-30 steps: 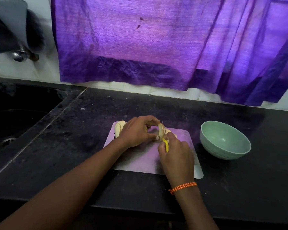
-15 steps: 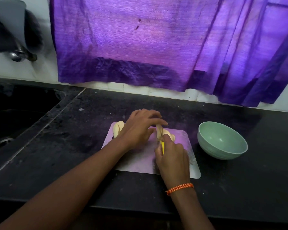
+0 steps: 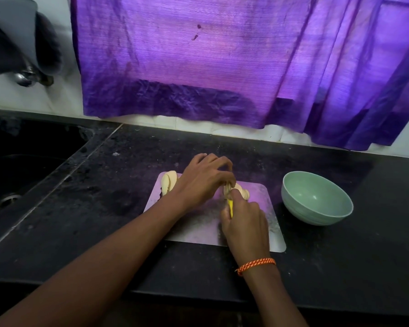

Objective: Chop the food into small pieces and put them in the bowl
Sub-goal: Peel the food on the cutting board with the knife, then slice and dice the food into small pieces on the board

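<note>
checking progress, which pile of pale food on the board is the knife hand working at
The right-hand pile, nearest the bowl, against the right hand. The other pile lies at the board's far left corner, beyond the left hand.

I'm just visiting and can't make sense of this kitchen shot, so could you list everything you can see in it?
cutting board: one, pale grey, on the counter under both hands.
food slices: pale yellow pieces, count unclear, on the board's far left and beside the knife.
knife: one, yellow handle, blade mostly hidden, in the right hand.
bowl: one, light green, on the counter right of the board, nothing visible in it.
counter: one, black, speckled.
sink: one, black, far left.
curtain: purple, hanging behind.
left hand: fingers curled over the food.
right hand: grips the knife; orange wristband.
</note>
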A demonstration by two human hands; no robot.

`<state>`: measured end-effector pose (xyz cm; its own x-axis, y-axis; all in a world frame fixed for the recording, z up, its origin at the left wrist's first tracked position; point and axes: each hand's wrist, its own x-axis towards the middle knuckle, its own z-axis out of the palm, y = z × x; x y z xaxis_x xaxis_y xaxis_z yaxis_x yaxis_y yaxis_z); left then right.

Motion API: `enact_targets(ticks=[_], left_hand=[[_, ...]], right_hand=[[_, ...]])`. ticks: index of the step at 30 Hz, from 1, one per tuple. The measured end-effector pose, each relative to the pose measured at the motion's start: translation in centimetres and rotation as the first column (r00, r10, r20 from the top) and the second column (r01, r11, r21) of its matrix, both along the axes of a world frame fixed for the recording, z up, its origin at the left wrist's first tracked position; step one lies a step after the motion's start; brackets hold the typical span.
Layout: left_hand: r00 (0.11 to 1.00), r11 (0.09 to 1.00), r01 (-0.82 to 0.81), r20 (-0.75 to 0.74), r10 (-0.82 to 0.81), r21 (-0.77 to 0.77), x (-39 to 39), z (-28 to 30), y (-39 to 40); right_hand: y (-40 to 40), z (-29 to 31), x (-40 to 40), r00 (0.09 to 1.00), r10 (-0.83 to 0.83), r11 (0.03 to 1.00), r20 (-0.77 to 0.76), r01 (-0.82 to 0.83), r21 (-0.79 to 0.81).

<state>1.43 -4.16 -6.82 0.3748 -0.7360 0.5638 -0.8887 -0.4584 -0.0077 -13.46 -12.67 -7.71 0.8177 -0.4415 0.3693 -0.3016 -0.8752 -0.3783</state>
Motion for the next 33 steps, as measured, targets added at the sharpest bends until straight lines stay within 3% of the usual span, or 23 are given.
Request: enact_targets(ticks=[15, 20, 24, 29, 33], left_hand=[[0.999, 0.998, -0.048, 0.024, 0.047, 0.030, 0.6, 0.1, 0.7], [0.997, 0.995, -0.073, -0.040, 0.071, -0.061, 1.6, 0.3, 1.8], [0.986, 0.998, -0.007, -0.166, -0.004, -0.065, 1.5, 1.0, 2.8], [0.969, 0.997, -0.039, -0.246, 0.020, -0.073, 2.4, 1.3, 3.8], [0.955, 0.993, -0.048, -0.295, 0.013, -0.109, 2.3, 1.0, 3.6]], right_hand=[[-0.5, 0.5, 0.5, 0.999, 0.019, 1.000, -0.041, -0.018, 0.016], [0.2, -0.3, -0.9, 1.000, 0.006, 1.000, -0.018, -0.007, -0.020], [-0.1, -0.6, -1.3, 0.997, -0.014, 1.000, 0.075, 0.014, -0.003], [-0.9, 0.4, -2.0, 0.978, -0.027, 0.998, 0.208, 0.038, -0.046], [-3.6, 0.6, -2.5, 0.984, -0.141, 0.990, 0.107, 0.144, -0.015]])
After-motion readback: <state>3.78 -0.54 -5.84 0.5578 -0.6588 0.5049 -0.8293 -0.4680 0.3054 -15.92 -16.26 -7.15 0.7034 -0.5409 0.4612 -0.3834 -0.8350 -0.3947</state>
